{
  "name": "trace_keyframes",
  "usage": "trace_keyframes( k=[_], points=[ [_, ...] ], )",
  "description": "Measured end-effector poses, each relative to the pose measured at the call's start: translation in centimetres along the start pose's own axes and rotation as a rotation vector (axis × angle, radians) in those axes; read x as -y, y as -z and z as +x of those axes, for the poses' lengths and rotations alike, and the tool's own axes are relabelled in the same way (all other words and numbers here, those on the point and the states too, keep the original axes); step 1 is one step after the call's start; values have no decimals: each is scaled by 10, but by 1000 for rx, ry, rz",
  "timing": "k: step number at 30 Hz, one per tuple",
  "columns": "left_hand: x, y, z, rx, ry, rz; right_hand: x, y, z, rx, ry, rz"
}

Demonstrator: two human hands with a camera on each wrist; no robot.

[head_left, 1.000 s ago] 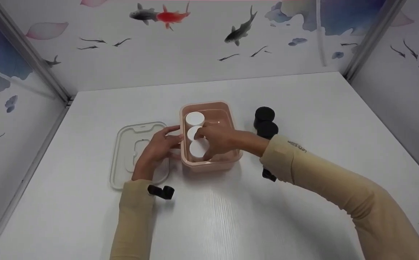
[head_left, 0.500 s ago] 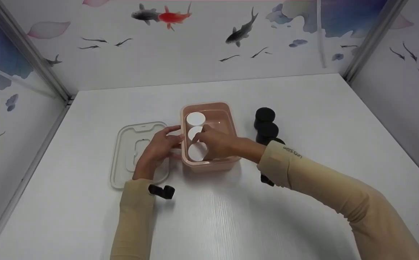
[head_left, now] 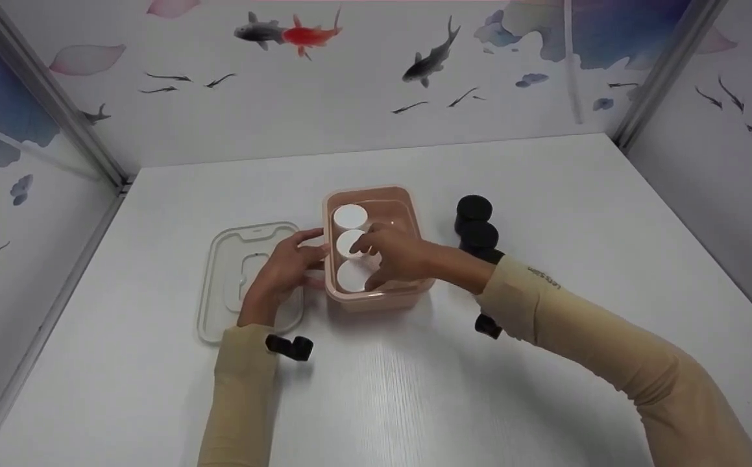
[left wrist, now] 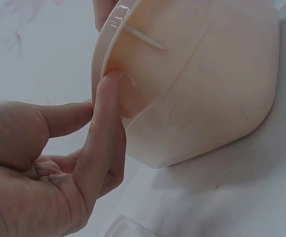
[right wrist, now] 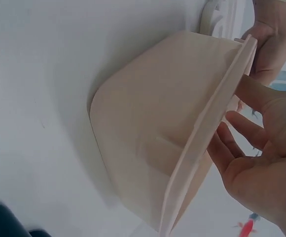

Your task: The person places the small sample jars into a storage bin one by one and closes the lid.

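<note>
A pink plastic box (head_left: 379, 302) holds a row of 3 white round-topped cylinders along its left side: a far one (head_left: 350, 216), a middle one (head_left: 348, 241) and a near one (head_left: 351, 277). My left hand (head_left: 288, 264) grips the box's left rim, its thumb and a fingertip (left wrist: 111, 84) at the lip in the left wrist view. Spread over the near cylinder, my right hand (head_left: 400, 255) reaches inside the box, thumb by that cylinder's near edge. In the right wrist view its fingers (right wrist: 246, 129) dip behind the rim, and the tips are partly hidden.
A pale rectangular lid (head_left: 217, 292) lies flat to the left, partly under my left hand. Right of the box stand several black cylinders (head_left: 474, 209), the nearest partly covered by my right sleeve. Printed walls enclose the white table (head_left: 376, 402).
The near white cylinder sits slightly lower in the box. My right fingers have loosened and spread from it, and that hand has shifted slightly right. The left hand keeps its place.
</note>
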State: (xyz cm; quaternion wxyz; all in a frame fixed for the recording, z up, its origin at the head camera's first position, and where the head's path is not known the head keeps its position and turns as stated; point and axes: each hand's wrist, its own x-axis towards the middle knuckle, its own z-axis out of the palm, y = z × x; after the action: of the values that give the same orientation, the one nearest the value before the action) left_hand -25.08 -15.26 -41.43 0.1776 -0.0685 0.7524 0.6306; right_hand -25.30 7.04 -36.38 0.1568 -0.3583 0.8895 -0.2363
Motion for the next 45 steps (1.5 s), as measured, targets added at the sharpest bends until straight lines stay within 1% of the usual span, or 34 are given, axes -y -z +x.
trace_keyframes(
  k=[5,8,14,19,22,29,32,37,41,45],
  points=[
    [1,0,0,-3,6,8,-1,11,-15,-48,25,121],
    [1,0,0,-9,5,4,-1,18,-26,-76,34,173],
    [0,-1,-1,-5,-13,-1,-2,30,-51,-144,52,207],
    [0,-2,-2,-5,-11,15,-12,35,-69,-226,68,250],
    [0,-1,-2,-7,-11,12,-20,36,-77,-272,71,248],
    [-1,-1,-1,-9,-3,11,-39,34,-100,-348,61,196],
    [-1,-2,-1,-10,4,10,-50,32,-110,-373,40,212],
    [-2,0,0,-12,10,18,-69,27,-119,-382,-4,239],
    [-1,0,-1,-7,-5,11,-82,22,-124,-376,-34,210],
    [1,-2,-1,0,-17,-6,-96,20,-130,-381,-42,186]
  ],
)
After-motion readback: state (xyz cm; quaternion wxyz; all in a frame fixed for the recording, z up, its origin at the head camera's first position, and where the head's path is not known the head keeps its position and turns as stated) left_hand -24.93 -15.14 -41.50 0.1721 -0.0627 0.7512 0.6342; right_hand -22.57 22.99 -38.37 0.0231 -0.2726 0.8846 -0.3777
